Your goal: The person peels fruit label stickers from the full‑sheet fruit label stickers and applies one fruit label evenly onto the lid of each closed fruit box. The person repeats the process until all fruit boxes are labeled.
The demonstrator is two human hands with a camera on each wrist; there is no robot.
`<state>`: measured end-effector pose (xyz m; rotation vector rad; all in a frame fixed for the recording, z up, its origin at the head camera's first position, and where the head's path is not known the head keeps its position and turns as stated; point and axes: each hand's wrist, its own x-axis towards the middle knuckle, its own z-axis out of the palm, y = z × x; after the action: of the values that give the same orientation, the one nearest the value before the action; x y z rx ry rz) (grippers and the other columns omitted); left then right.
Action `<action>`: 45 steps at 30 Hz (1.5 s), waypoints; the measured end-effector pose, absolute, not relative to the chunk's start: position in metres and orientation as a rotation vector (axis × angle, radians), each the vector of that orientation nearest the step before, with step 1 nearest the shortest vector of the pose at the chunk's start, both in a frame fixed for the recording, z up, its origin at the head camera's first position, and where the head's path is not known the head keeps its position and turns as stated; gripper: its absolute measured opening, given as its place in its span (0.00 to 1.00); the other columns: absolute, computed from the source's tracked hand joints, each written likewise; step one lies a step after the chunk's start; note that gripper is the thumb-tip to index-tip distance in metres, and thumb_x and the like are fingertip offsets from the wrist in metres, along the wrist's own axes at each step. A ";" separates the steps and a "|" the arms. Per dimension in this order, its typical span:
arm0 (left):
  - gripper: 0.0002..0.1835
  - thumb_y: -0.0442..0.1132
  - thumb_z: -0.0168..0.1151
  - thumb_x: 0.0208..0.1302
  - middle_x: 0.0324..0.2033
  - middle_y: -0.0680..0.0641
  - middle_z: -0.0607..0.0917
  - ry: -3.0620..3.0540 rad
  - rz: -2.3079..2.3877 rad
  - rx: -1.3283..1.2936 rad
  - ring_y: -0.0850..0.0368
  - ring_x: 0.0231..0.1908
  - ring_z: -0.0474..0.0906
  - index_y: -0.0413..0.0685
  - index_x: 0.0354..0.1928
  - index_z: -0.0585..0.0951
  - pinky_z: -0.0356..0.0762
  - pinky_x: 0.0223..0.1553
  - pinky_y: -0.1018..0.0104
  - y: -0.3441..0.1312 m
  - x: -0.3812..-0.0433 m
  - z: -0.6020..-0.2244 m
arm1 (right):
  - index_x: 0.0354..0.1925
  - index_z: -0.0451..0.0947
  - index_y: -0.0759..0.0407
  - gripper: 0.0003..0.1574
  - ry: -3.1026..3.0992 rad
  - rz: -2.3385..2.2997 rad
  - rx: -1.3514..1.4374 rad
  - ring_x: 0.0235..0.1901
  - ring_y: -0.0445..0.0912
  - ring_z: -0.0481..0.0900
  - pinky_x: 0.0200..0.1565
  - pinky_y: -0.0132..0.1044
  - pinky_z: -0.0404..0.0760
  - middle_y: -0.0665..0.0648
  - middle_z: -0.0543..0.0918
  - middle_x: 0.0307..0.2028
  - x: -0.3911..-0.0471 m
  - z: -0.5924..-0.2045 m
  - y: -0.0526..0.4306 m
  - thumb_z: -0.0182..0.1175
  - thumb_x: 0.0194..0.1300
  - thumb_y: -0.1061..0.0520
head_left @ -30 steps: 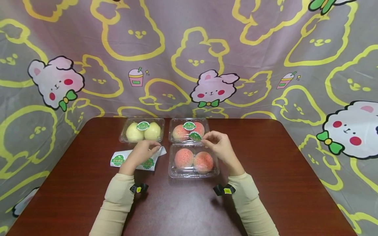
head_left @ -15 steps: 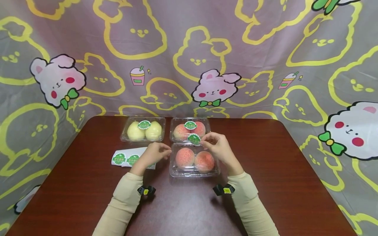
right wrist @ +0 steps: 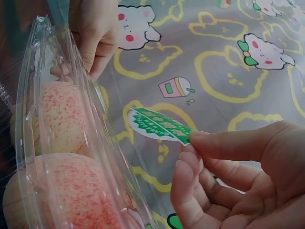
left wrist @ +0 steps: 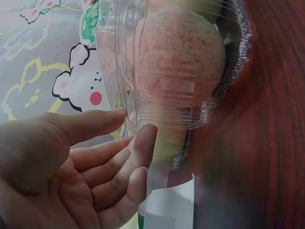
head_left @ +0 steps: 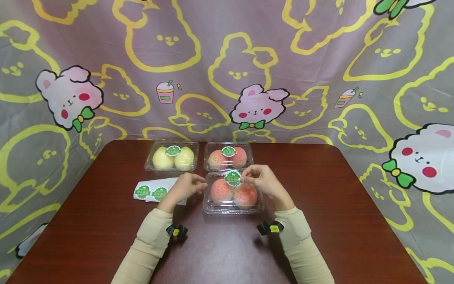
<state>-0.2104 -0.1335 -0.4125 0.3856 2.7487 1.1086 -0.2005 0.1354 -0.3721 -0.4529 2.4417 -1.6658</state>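
In the head view, my right hand (head_left: 265,183) pinches a round green-and-white sticker (head_left: 233,178) between thumb and fingertips. It hangs above the rear part of the front clear plastic box (head_left: 234,211), which holds two peaches (head_left: 222,191). From the right wrist view the sticker (right wrist: 159,128) appears tilted, gripped only at one edge, apart from the lid. My left hand (head_left: 186,188) is by that box's left side, fingers loosely bent and holding nothing. In the left wrist view its thumb reaches the box wall (left wrist: 136,71); whether it presses there I cannot tell.
A white backing sheet (head_left: 166,182) with green stickers lies left, partly behind my left hand. Behind stand a stickered box of peaches (head_left: 210,167) and a stickered box of pale yellow-green fruit (head_left: 150,165). A patterned curtain (head_left: 198,79) borders the brown table (head_left: 312,189).
My left hand has left the backing sheet and moved right to the front box. My right hand has lowered the sticker towards me, from the gap between the boxes to over the front one.
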 end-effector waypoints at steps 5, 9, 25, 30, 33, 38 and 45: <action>0.16 0.41 0.62 0.64 0.27 0.41 0.88 2.740 1.110 0.366 0.55 0.28 0.85 0.34 0.46 0.83 0.75 0.29 0.69 -0.134 -0.211 -0.413 | 0.35 0.77 0.79 0.08 2.345 -1.638 -0.416 0.20 0.39 0.75 0.25 0.30 0.77 0.52 0.79 0.21 -0.202 -0.375 0.136 0.59 0.61 0.70; 0.16 0.40 0.62 0.64 0.28 0.41 0.88 2.730 1.115 0.353 0.54 0.28 0.85 0.34 0.46 0.82 0.75 0.29 0.68 -0.134 -0.211 -0.415 | 0.36 0.77 0.79 0.08 2.314 -1.611 -0.380 0.20 0.39 0.75 0.26 0.30 0.78 0.48 0.78 0.20 -0.203 -0.378 0.136 0.59 0.61 0.69; 0.15 0.40 0.62 0.64 0.27 0.41 0.88 2.734 1.112 0.335 0.55 0.28 0.84 0.35 0.46 0.82 0.74 0.29 0.69 -0.132 -0.211 -0.412 | 0.31 0.80 0.73 0.05 2.522 -1.509 -0.229 0.18 0.40 0.75 0.24 0.31 0.78 0.54 0.81 0.19 -0.203 -0.384 0.127 0.64 0.57 0.68; 0.16 0.41 0.62 0.65 0.28 0.41 0.88 2.730 1.105 0.323 0.55 0.29 0.85 0.35 0.47 0.82 0.75 0.30 0.68 -0.132 -0.210 -0.412 | 0.33 0.77 0.71 0.07 2.545 -1.504 -0.178 0.18 0.40 0.76 0.24 0.31 0.78 0.61 0.84 0.23 -0.203 -0.385 0.124 0.66 0.54 0.69; 0.16 0.41 0.62 0.65 0.28 0.41 0.88 2.726 1.107 0.318 0.54 0.29 0.85 0.35 0.47 0.82 0.75 0.30 0.68 -0.132 -0.210 -0.413 | 0.32 0.76 0.70 0.09 2.555 -1.503 -0.137 0.17 0.40 0.76 0.23 0.31 0.78 0.61 0.84 0.23 -0.202 -0.385 0.122 0.67 0.53 0.69; 0.15 0.41 0.62 0.65 0.28 0.41 0.88 2.728 1.106 0.316 0.55 0.29 0.85 0.35 0.46 0.82 0.74 0.29 0.69 -0.132 -0.210 -0.412 | 0.30 0.76 0.69 0.09 2.575 -1.517 -0.076 0.16 0.40 0.75 0.21 0.31 0.77 0.59 0.83 0.20 -0.200 -0.384 0.121 0.68 0.51 0.69; 0.15 0.40 0.62 0.64 0.28 0.40 0.88 2.735 1.102 0.335 0.56 0.29 0.84 0.35 0.46 0.82 0.74 0.29 0.69 -0.132 -0.209 -0.411 | 0.28 0.75 0.67 0.10 2.606 -1.493 -0.039 0.16 0.41 0.75 0.21 0.31 0.78 0.57 0.83 0.19 -0.200 -0.382 0.119 0.69 0.50 0.69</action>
<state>-0.2092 -0.1322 -0.4112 0.3348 2.7353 1.1016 -0.1996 0.1190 -0.3818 -0.0394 2.6060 -1.4929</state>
